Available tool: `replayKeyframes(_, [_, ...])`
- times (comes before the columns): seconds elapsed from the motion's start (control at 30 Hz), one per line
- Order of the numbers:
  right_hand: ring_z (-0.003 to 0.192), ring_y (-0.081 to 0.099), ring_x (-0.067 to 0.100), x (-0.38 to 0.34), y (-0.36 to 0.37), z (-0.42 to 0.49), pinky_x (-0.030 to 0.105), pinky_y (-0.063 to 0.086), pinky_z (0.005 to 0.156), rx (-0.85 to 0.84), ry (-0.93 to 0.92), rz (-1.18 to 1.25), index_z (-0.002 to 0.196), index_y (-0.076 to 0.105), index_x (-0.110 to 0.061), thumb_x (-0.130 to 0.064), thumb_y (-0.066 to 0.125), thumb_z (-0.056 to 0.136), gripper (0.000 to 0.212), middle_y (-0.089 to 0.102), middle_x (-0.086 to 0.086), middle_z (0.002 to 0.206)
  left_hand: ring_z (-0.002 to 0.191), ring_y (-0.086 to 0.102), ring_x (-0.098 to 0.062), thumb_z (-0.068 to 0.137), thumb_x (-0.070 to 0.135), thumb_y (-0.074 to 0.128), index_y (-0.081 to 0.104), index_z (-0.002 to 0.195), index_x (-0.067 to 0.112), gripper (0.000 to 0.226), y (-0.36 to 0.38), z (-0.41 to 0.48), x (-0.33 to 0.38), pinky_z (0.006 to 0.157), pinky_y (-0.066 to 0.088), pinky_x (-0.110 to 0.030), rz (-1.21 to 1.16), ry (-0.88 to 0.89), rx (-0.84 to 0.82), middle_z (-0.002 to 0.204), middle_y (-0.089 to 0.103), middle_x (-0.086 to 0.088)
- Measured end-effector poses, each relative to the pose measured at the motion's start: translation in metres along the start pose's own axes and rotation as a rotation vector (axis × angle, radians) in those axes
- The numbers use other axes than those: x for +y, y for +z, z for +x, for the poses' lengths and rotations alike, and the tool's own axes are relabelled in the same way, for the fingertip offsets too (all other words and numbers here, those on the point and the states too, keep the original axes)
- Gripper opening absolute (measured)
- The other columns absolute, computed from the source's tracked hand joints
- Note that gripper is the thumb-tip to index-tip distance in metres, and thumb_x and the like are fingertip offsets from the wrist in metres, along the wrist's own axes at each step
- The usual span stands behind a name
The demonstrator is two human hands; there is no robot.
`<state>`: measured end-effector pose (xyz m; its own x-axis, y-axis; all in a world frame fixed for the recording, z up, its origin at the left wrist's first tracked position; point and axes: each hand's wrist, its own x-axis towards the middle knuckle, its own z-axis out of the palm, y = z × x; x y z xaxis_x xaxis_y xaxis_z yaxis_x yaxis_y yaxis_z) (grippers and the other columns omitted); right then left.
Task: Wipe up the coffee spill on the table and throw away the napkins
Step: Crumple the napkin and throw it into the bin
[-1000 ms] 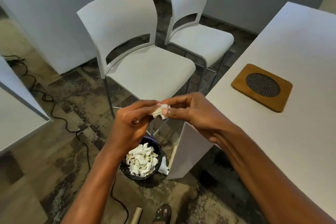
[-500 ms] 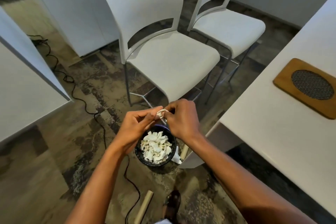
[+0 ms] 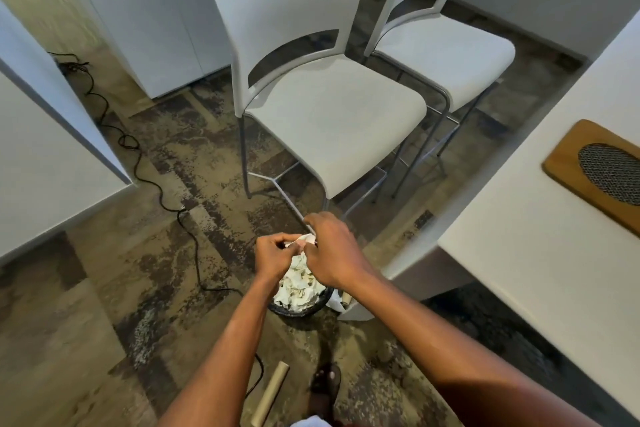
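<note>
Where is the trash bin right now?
In the head view the trash bin sits on the floor at lower centre, under the left hand and right hand pinching a napkin, just left of the corner of the table.

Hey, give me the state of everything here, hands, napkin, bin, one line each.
left hand, pinching the napkin over the bin
right hand, pinching the same napkin
napkin, crumpled, held between both hands
bin, upright on the floor, heaped with crumpled napkins
wooden mat, lying flat on the table
cardboard tube, lying on the floor
</note>
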<state>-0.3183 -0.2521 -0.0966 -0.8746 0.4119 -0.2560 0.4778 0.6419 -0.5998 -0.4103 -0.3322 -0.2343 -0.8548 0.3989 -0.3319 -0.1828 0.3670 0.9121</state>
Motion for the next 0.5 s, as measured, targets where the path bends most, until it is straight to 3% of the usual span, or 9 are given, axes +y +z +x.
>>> replayKeyframes(0.1, [0.122, 0.053, 0.017, -0.012, -0.024, -0.016, 0.029, 0.043, 0.101, 0.096, -0.105, 0.117, 0.133, 0.051, -0.016, -0.018, 0.058, 0.095, 0.039, 0.05, 0.001, 0.139, 0.04, 0.047, 0.002, 0.082, -0.002, 0.065, 0.064, 0.081, -0.019, 0.017, 0.011, 0.017, -0.018, 0.034, 0.032, -0.007, 0.057, -0.183, 0.054, 0.058, 0.062, -0.026])
replayKeyframes(0.23, [0.111, 0.056, 0.005, -0.026, -0.064, -0.041, 0.031, 0.048, 0.099, 0.192, -0.223, 0.273, 0.127, 0.056, -0.022, -0.024, 0.056, 0.096, 0.03, 0.055, -0.008, 0.131, 0.051, 0.053, -0.013, 0.086, 0.006, 0.064, 0.069, 0.088, -0.009, 0.017, 0.021, 0.043, -0.034, 0.028, 0.034, -0.011, 0.158, -0.347, 0.033, 0.069, 0.062, -0.011])
replayKeyframes(0.27, [0.109, 0.056, 0.003, -0.027, -0.072, -0.046, 0.03, 0.049, 0.098, 0.209, -0.228, 0.287, 0.126, 0.057, -0.022, -0.023, 0.056, 0.096, 0.029, 0.057, -0.009, 0.127, 0.053, 0.055, -0.016, 0.084, 0.005, 0.067, 0.069, 0.094, -0.012, 0.02, 0.023, 0.05, -0.039, 0.033, 0.04, -0.012, 0.174, -0.377, 0.019, 0.071, 0.062, -0.012])
replayKeyframes(0.33, [0.108, 0.056, 0.001, -0.025, -0.088, -0.055, 0.028, 0.05, 0.097, 0.237, -0.214, 0.304, 0.125, 0.058, -0.022, -0.021, 0.056, 0.097, 0.028, 0.059, -0.01, 0.123, 0.076, 0.064, -0.027, 0.082, 0.006, 0.071, 0.064, 0.109, -0.012, 0.034, 0.027, 0.061, -0.048, 0.061, 0.059, -0.027, 0.168, -0.447, -0.034, 0.087, 0.065, -0.02])
replayKeyframes(0.4, [0.109, 0.057, 0.001, -0.02, -0.102, -0.065, 0.025, 0.051, 0.095, 0.249, -0.2, 0.315, 0.124, 0.06, -0.021, -0.016, 0.056, 0.096, 0.029, 0.059, -0.01, 0.121, 0.109, 0.059, -0.034, 0.084, 0.014, 0.072, 0.055, 0.126, -0.004, 0.048, 0.031, 0.066, -0.054, 0.087, 0.055, -0.046, 0.142, -0.511, -0.086, 0.119, 0.06, -0.022])
replayKeyframes(0.5, [0.109, 0.058, 0.002, -0.01, -0.125, -0.085, 0.021, 0.05, 0.092, 0.278, -0.211, 0.311, 0.122, 0.062, -0.021, -0.008, 0.056, 0.094, 0.031, 0.061, -0.012, 0.119, 0.118, 0.053, -0.033, 0.092, 0.019, 0.063, 0.054, 0.124, 0.001, 0.037, 0.039, 0.07, -0.055, 0.091, 0.051, -0.049, 0.009, -0.546, -0.114, 0.13, 0.055, -0.017])
